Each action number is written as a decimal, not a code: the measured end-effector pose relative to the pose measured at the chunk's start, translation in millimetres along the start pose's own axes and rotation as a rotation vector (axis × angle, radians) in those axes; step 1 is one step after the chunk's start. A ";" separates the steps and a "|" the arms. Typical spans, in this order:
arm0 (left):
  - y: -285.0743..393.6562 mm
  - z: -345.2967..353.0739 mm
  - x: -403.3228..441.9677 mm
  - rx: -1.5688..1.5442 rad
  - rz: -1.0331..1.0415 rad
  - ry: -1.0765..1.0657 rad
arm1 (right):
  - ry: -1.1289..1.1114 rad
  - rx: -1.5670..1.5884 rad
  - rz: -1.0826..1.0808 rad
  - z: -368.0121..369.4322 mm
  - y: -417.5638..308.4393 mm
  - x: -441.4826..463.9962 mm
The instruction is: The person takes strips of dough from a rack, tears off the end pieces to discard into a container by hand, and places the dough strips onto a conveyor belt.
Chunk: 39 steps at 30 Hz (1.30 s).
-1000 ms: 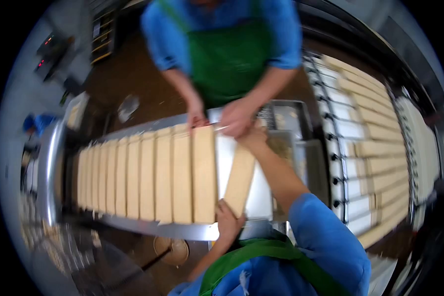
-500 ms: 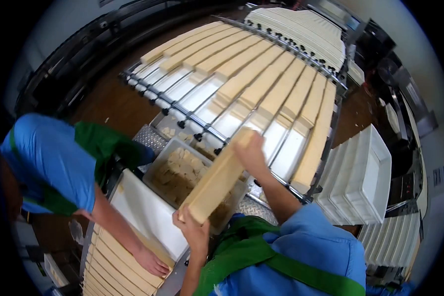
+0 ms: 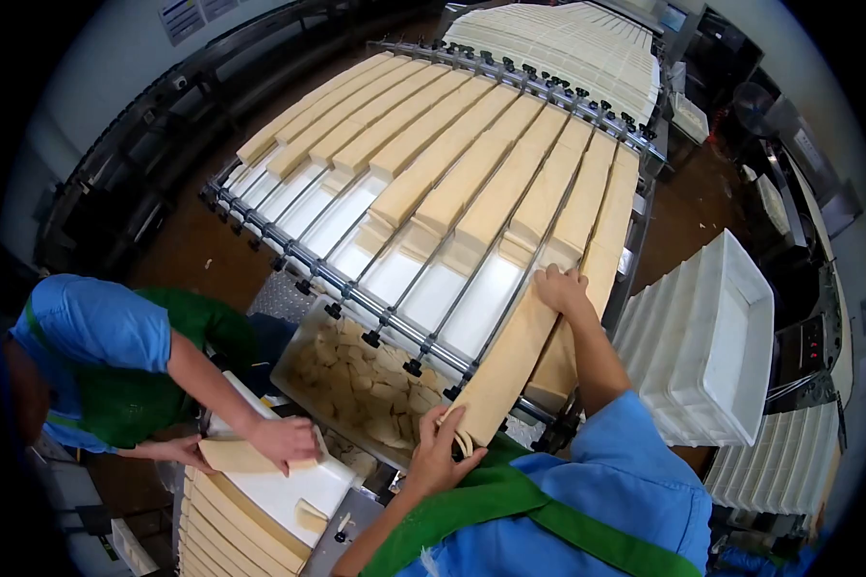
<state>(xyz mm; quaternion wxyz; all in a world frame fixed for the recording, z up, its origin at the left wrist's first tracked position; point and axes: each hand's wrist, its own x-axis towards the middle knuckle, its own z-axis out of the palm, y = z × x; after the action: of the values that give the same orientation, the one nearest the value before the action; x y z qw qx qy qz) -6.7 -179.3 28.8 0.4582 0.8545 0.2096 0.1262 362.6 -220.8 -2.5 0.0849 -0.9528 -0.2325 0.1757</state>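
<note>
Long pale slab [image 3: 510, 356], just right of the middle of the frame, is what we have in our hands, above the front edge of a rack [image 3: 460, 320] that fills the upper centre. White lanes, parted by metal rods, make up the rack's bed, and rows of similar slabs [image 3: 471, 149] lie along them. Black knobs stud its front rail [image 3: 394, 322]. Below that rail, we see a bin [image 3: 289, 370] of broken pieces; at the right stand stacked white trays [image 3: 731, 332] on a brown floor [image 3: 678, 288]. A co-worker [image 3: 106, 332] in a blue shirt and green apron bends over a white board [image 3: 327, 484] at the lower left, both hands at another slab.

Our slab is tan and straight-edged, with a smooth broad face turned up. Thin curled strips [image 3: 465, 444] show at its near end.

Its long axis slants from lower left to upper right, near end towards us and far end up the rack, roughly in line with the lanes.

Our left hand [image 3: 440, 457] is partly closed around the near end. Our right hand [image 3: 565, 291] bends its fingers onto the far end; with its thumb hidden, we cannot tell whether it grips.
</note>
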 end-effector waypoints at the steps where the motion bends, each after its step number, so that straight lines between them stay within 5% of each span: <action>1: 1.1 0.8 3.3 0.006 -0.004 0.002 | -0.029 0.016 0.002 -2.5 1.9 -1.0; 3: 3.4 2.7 9.3 0.024 -0.021 -0.006 | -0.061 0.034 -0.004 -1.3 4.2 2.0; 12: -1.3 49.9 75.7 -0.053 0.056 -0.098 | 0.455 -0.093 -0.139 21.0 2.7 -13.9; 15: -0.6 56.2 86.1 -0.059 0.062 -0.127 | 0.502 0.033 -0.417 32.8 -3.4 -44.2; 19: -9.2 46.3 70.0 -0.120 0.036 -0.131 | 0.158 0.465 -0.809 23.4 -19.1 -116.2; 22: -19.4 29.2 52.8 -0.187 0.005 0.008 | 0.163 0.070 -1.103 19.2 -27.0 -155.8; 34: -123.9 -6.8 -62.7 -0.027 -0.483 0.750 | 0.382 -0.009 -0.989 62.2 -27.8 -154.6; 39: -142.8 -18.4 -132.1 0.053 -0.598 1.028 | 0.450 -0.132 -0.764 76.9 -27.8 -147.1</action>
<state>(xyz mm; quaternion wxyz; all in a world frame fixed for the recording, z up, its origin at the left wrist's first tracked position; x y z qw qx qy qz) -165.1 -158.2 -83.7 0.2924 0.5988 0.6392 0.3838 200.2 -259.8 -23.4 0.1311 -0.8165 -0.5542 -0.0952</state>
